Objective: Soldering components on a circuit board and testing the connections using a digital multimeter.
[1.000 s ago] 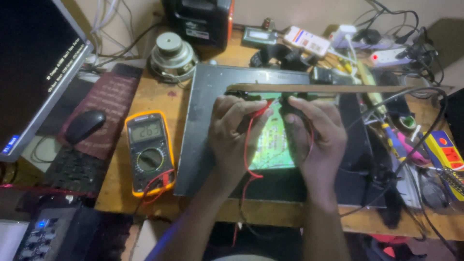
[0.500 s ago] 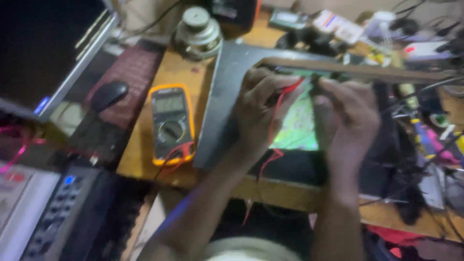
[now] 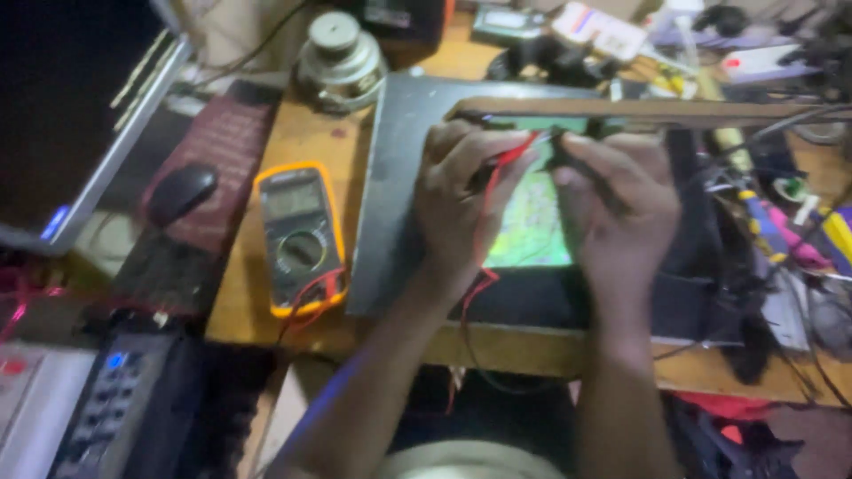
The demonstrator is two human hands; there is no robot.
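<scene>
My left hand (image 3: pixel 466 200) is closed around a red test probe (image 3: pixel 506 161) whose red lead runs down past my wrist. My right hand (image 3: pixel 617 213) grips a black test probe (image 3: pixel 586 168). Both probe tips point at a green circuit board (image 3: pixel 532 222) lying on a dark flat panel (image 3: pixel 399 177). A long narrow strip (image 3: pixel 639 111) runs across just beyond my fingers. The leads go to a yellow-cased multimeter (image 3: pixel 299 239) lying on the wooden desk to the left of the panel.
A black mouse (image 3: pixel 182 191) sits on a dark red pad (image 3: pixel 213 160) beside a monitor (image 3: pixel 71 115) at left. A round metal part (image 3: pixel 342 58) stands at the back. Tools, cables and small boxes crowd the right side (image 3: pixel 781 222). A device with buttons (image 3: pixel 106 408) lies low left.
The view has shifted left and down, so the desk now sits further right. Both hands stay over the green board with the probes; their grip looks unchanged.
</scene>
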